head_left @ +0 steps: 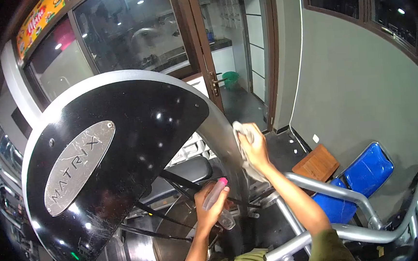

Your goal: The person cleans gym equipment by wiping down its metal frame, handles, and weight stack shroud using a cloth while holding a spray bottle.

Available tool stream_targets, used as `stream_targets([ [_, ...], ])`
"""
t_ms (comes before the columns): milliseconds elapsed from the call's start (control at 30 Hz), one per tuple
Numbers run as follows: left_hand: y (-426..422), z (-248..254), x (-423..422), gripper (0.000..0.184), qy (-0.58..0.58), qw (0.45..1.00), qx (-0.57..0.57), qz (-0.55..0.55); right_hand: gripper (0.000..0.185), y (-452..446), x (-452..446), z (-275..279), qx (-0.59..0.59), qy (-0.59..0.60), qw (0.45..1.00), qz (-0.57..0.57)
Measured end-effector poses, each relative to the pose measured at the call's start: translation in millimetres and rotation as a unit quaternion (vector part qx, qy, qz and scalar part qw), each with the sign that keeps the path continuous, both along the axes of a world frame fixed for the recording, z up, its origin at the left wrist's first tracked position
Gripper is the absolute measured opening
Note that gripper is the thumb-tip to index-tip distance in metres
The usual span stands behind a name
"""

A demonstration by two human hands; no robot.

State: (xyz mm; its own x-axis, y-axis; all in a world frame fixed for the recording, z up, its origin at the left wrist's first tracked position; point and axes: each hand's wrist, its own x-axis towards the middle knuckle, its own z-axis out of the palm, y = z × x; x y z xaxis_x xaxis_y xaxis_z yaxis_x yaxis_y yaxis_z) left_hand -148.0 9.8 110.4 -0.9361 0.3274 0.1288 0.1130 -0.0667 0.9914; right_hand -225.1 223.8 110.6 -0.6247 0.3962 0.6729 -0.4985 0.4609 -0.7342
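Note:
My right hand [255,149] is closed around a pale cloth [239,131] and presses it to the curved grey metal frame [224,134] of a gym machine. Part of the cloth hangs below the fingers. Lower and to the left, my left hand [210,205] grips a clear spray bottle [215,198] with a pink top, which is held at a tilt. Beside both hands is the machine's large black cover [135,116], bearing an oval metal plate [80,168] that reads MATRIX. Black belts [164,217] run beneath the cover, near my left hand.
Silver tubular bars [339,189] stand to the right of my arms. Beyond them are a blue chair [369,168] and a brown wooden block [316,163]. A glass door with a brown frame [204,58] is ahead, and a green basket [230,79] shows through it.

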Motion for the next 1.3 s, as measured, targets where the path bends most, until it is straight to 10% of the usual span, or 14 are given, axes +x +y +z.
stream_targets([
  [167, -0.7, -3.2, 2.1, 0.016, -0.018, 1.000, 0.026, 0.002, 0.023, -7.7, -6.2, 23.5, -0.037, -0.039, 0.998, 0.038],
  [400, -4.5, -14.6, -7.5, 0.018, -0.006, 0.999, 0.043, -0.025, 0.033, -6.0, 43.2, -99.6, -0.031, -0.195, 0.979, -0.040],
  [567, -8.2, -14.0, -10.0, 0.015, 0.009, 0.999, 0.027, -0.036, 0.040, -25.2, 31.5, -49.8, 0.032, -0.030, 0.997, -0.056],
  [700, -13.8, -14.9, -12.3, 0.012, 0.015, 0.998, 0.039, -0.052, 0.054, -46.9, 28.0, -20.5, 0.171, 0.003, 0.976, -0.134],
  [967, -30.6, -17.7, -15.5, 0.009, 0.034, 0.994, 0.040, -0.096, 0.041, -12.1, 72.2, -132.2, 0.427, -0.122, 0.894, -0.062],
  [1300, -39.0, -24.9, -18.5, 0.010, 0.030, 0.992, 0.027, -0.122, 0.044, -68.1, 26.3, -48.8, 0.159, -0.012, 0.963, -0.217],
])
